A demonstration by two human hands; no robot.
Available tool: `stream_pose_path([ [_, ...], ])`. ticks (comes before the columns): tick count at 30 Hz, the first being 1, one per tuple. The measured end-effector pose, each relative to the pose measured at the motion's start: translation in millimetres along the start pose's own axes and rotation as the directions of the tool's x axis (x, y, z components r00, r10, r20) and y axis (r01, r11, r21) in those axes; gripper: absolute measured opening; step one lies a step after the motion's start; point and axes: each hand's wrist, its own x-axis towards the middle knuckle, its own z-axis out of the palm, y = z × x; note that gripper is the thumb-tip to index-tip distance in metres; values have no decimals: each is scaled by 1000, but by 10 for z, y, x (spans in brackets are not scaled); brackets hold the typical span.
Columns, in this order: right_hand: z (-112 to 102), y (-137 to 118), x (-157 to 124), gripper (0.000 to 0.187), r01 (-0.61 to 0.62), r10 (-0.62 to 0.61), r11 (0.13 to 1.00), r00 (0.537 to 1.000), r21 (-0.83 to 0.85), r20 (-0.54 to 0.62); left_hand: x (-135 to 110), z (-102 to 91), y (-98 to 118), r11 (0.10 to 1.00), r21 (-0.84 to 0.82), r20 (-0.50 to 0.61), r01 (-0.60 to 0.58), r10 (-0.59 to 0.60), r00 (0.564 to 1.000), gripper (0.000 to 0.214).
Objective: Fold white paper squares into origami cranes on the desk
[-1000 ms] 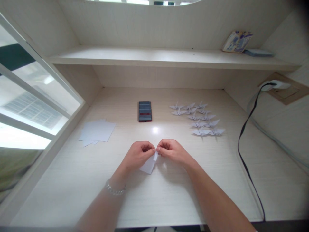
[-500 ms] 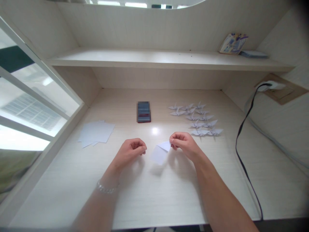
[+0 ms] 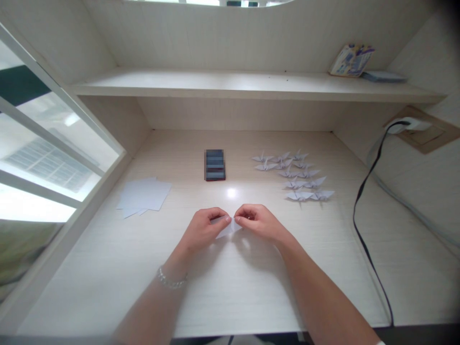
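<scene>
Paper (image 3: 230, 227) partly hidden by the hands; exact folds hard to make out. Visible bit small, white, folded, creased. Left hand (image 3: 208, 227) pinched on its left side, right hand (image 3: 260, 222) pinched on its right, over the table (image 3: 230, 297). Forearms cut off below. Dark item (image 3: 214, 165) pixelated, unreadable.

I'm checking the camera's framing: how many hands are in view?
2. The left hand and the right hand are close together near the middle of the desk, fingertips at a small white paper. No others show.
</scene>
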Motion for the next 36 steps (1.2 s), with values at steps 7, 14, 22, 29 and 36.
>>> stream_pose_path([
  [7,28,21,-10,8,-58,58,998,997,8,59,-5,-18,-9,985,-114,49,128,-124,991,21],
  [14,-154,103,-14,8,-82,86,978,996,193,-16,12,-167,-52,935,-292,-50,201,-225,973,24],
  [22,55,-59,-10,12,-17,19,998,999,-66,29,-6,-29,11,992,-81,10,96,-95,995,22],
  [29,-67,56,-37,10,-103,103,995,993,-2,54,-6,-109,-9,969,-184,-35,163,-172,984,22],
  [36,-161,16,-46,12,-71,71,997,995,0,-65,-2,-164,-12,957,-254,-96,141,-170,981,22],
])
